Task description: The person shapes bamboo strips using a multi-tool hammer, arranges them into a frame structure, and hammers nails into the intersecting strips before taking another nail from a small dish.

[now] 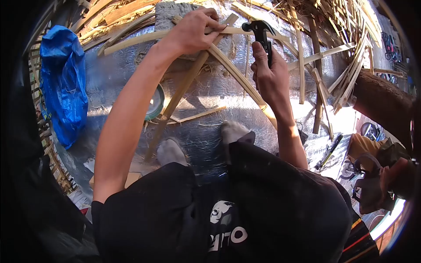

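A black claw hammer [262, 35] is gripped upright in my right hand [271, 72], its head level with the strips. My left hand [197, 33] rests over a spot where several bamboo strips [237, 72] cross. Its thumb and fingertips are pinched together there, and what sits between them is too small to make out. Under the crossing lies a grey concrete block [169, 15], partly hidden by the hand. One long bamboo strip [177, 98] slants down from the joint towards my feet.
A roll of tape [155, 104] lies on the silvery floor sheet [197, 151]. At the left is a blue plastic bag [65, 85]. Split bamboo [355, 65] is heaped at the upper right, near a thick brown log [383, 103]. A black-and-yellow tool [329, 152] lies at the right.
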`<state>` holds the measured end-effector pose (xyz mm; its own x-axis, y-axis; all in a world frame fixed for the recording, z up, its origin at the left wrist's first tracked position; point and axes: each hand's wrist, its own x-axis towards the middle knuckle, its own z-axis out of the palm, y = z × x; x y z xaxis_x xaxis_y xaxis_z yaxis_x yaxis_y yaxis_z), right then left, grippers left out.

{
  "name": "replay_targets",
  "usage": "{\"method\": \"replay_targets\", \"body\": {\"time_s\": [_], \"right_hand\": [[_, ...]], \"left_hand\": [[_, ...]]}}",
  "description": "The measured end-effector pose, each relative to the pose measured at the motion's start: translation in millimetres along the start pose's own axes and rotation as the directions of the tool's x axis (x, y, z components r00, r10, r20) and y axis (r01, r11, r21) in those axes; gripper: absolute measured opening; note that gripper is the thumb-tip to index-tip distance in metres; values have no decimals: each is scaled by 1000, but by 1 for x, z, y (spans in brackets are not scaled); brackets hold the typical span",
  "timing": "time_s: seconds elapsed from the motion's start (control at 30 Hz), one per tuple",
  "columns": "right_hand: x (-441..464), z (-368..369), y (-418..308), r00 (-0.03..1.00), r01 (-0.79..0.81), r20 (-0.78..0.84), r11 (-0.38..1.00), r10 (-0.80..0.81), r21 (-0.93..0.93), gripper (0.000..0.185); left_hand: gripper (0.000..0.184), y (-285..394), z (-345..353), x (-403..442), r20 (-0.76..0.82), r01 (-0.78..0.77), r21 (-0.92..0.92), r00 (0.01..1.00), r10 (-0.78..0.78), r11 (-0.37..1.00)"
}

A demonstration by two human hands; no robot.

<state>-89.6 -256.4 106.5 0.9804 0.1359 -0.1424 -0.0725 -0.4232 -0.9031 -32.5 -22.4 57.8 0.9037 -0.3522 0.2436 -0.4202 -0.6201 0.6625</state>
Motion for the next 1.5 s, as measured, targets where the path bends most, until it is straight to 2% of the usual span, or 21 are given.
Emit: {"method": "replay_targets", "body": {"time_s": [0.33,0.37,0.4,0.53,0.6,0.63,0.67,0.73,0.77,0.87,0.9,0.93,1.0,1.07,1.13,1.17,1.23,1.33,1.4,1.47,1.5], "right_hand": [[5,7,-30,996,83,24,979,-80,-184,48],[6,1,-36,994,-16,97,966,42,-258,48],[4,-2,-43,994,-8,104,966,36,-257,48],[-14,-1,-62,988,148,-58,986,-144,77,43],[2,19,-17,927,349,-161,936,-338,50,41],[8,12,-29,987,161,71,941,-146,-297,39],[22,9,-18,985,44,170,920,25,-390,42],[17,-3,-36,993,54,117,982,-33,-181,49],[7,-7,-56,1000,22,21,999,-23,42,48],[7,13,-47,924,354,-283,855,-258,378,46],[13,15,-26,956,251,-200,952,-215,174,46],[29,2,-24,979,139,188,943,-83,-304,46],[29,-4,-24,988,32,157,955,15,-296,47],[10,-9,-69,999,-45,10,996,44,83,47],[15,8,-53,960,266,-192,872,-202,412,48],[25,7,-39,995,98,0,981,-99,166,49],[42,-7,-46,912,-201,273,914,306,-352,50],[47,-33,-73,956,-141,266,989,124,44,49],[50,-21,-73,996,65,48,963,-81,262,51],[55,-4,-46,992,19,122,998,-26,52,46],[62,-12,-46,893,-181,329,916,305,-359,44]], "left_hand": [[19,-6,4,-2,-13,181,-169,983,-185,969],[19,-7,4,-2,-11,210,-216,976,-218,953],[19,-7,2,-1,-18,213,-213,975,-222,954],[17,-6,0,0,-24,134,-134,990,-139,982],[18,-6,3,-2,-29,119,-128,992,-123,985],[18,-8,6,-2,-65,87,-87,994,-93,992],[19,-13,7,-2,-108,56,-38,992,-60,998],[19,-11,6,-1,-100,59,-26,993,-61,998],[19,-12,5,-2,-96,71,-13,993,-71,997],[19,-13,6,-2,-40,130,-99,990,-134,987],[17,-2,-3,0,75,313,-285,950,-305,906],[17,2,-11,0,67,310,-285,950,-304,907],[17,6,-21,2,100,209,-109,975,-198,972],[18,-10,-5,1,0,164,-86,986,-164,983],[20,-13,7,-4,-65,118,-73,990,-123,990],[19,-12,7,-3,-63,109,-67,992,-114,992],[19,-13,2,1,-91,99,-44,991,-102,994],[19,-16,3,-1,-104,91,-18,990,-92,996],[20,-18,8,-1,-79,115,-99,989,-123,988],[22,-14,14,0,-42,199,-176,977,-209,964],[21,-16,13,1,-64,168,-124,982,-176,978]]}}
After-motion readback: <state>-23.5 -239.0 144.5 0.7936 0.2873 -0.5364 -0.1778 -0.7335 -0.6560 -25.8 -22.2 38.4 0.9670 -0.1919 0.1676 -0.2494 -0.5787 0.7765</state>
